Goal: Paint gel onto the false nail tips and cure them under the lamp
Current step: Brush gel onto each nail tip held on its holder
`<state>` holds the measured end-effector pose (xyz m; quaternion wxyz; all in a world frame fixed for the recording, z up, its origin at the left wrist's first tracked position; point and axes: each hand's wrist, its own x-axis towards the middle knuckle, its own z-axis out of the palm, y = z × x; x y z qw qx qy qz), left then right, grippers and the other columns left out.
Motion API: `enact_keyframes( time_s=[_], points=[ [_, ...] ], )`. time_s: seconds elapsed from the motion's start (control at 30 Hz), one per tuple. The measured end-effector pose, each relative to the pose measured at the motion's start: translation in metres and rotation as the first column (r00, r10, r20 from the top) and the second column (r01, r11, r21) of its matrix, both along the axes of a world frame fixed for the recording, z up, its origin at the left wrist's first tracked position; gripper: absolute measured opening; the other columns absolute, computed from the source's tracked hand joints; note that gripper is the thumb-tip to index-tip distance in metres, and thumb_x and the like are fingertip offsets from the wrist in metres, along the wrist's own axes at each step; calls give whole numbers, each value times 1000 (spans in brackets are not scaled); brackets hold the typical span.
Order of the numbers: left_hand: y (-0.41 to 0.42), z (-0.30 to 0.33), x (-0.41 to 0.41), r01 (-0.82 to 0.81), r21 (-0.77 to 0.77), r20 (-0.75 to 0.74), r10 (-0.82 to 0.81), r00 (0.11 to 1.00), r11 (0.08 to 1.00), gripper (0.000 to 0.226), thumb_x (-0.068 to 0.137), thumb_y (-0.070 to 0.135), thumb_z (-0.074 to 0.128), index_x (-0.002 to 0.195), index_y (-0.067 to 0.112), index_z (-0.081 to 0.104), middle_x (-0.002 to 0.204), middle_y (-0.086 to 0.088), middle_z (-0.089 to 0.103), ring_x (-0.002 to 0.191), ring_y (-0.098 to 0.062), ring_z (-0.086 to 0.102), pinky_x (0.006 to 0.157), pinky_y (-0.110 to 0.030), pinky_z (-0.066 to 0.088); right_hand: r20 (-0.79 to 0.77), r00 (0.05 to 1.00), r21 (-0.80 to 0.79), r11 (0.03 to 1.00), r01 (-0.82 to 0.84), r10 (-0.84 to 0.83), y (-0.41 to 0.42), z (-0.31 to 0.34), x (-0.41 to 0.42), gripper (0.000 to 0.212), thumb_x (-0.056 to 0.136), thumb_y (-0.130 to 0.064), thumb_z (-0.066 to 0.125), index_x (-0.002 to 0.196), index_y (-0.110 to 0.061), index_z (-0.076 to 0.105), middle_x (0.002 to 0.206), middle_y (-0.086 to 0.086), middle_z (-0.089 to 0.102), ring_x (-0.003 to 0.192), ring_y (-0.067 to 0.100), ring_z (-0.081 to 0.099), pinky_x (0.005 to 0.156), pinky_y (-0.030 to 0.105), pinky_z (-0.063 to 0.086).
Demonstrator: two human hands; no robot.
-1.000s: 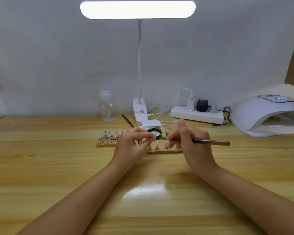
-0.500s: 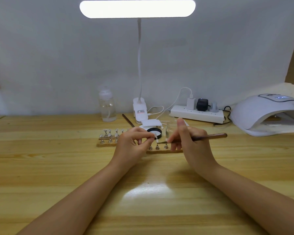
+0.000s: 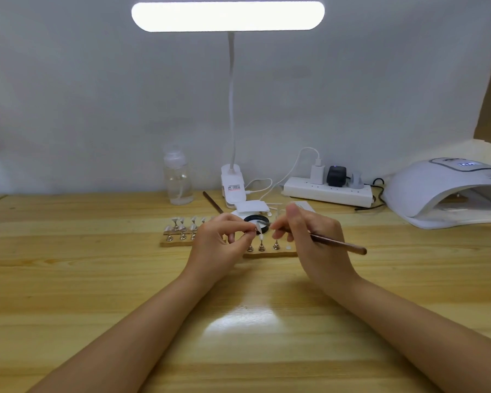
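1. The left hand [image 3: 219, 242] pinches a small metal-stemmed nail stand [image 3: 257, 230] between thumb and fingertips, raised just above the right-hand light wooden holder strip [image 3: 270, 252]. Whether a tip sits on it is too small to tell.
2. The right hand [image 3: 306, 236] grips a thin brown-handled gel brush [image 3: 338, 244] pen-style — bristle end towards the pinched stand, handle trailing right.
3. The round black-rimmed gel pot [image 3: 257, 221] sits open just behind both hands. A second wooden strip [image 3: 179, 240] of stands with pale false nail tips [image 3: 182, 222] lies to the left.
4. The white domed curing lamp [image 3: 448, 191] is well apart at far right (display lit).
5. Risks, as judged: the pinch is light, so brush pressure could twist or drop the stand; an overloaded brush could flood gel over the edges — or onto the fingertips; a sweeping wrist could topple the neighbouring stands.
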<state>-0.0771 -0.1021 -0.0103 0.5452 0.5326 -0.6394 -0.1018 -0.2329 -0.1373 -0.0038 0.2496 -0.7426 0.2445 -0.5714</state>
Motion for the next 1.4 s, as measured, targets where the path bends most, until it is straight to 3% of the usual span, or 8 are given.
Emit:
enact_keyframes(
  time_s=[0.13,0.33,0.6,0.77,0.93,1.07,1.2,1.4],
  points=[
    [-1,0,0,-10,2,-5,10,1000,1000,15,75,5,71,80,19,72,76,4,62,57,-1,42,57,-5,33,77,997,153,988,-20,8,2,0,-2,55,92,-49,39,51,-20,63,44,2,58,43,6,55,52,14,45],
    [0,1,1,0,-29,-44,-2,999,1000,15,71,4,75,71,18,69,80,2,62,59,-3,43,56,-7,35,124,992,88,996,3,-14,3,2,-2,38,90,-36,39,63,-25,63,56,-2,63,54,4,57,56,11,40],
    [0,0,1,-9,-45,-46,6,999,999,17,71,6,75,67,19,66,71,4,63,58,-4,44,55,-7,35,16,1000,-73,997,0,1,1,-3,2,41,90,-38,34,72,-18,65,62,-8,62,64,-1,58,61,10,42],
    [-1,0,1,-12,-43,-62,9,998,999,18,70,6,76,67,21,66,72,0,64,57,-3,44,54,-7,35,52,997,15,998,-53,52,3,-5,1,45,87,-46,36,59,-24,63,49,-10,58,50,0,57,53,7,39],
    [0,1,0,-16,-25,-46,15,999,1000,12,71,4,75,68,15,68,73,-6,65,55,-6,41,54,-8,34,21,1000,-49,999,-13,14,2,-3,2,42,89,-42,36,70,-20,66,61,-12,62,60,-2,59,58,7,41],
    [0,1,1,-26,-7,-50,25,998,1000,11,71,4,75,68,13,69,74,-8,66,55,-6,39,55,-8,33,72,995,63,996,-67,63,4,-5,2,47,83,-51,38,57,-24,64,47,-9,59,49,3,58,53,9,42],
    [1,2,1,-22,-2,-47,22,999,1000,15,71,4,75,67,17,68,74,-7,66,55,-8,39,54,-9,34,33,999,-42,999,-18,20,2,-2,2,41,91,-41,39,69,-20,66,59,-12,62,58,-2,59,56,6,40],
    [1,2,-1,-8,3,-71,8,997,1000,19,71,2,74,66,20,67,75,-7,66,54,-5,39,51,-9,32,85,996,27,999,-37,34,2,-5,0,43,90,-46,43,61,-24,64,50,-6,61,52,1,59,53,8,42]
  ],
)
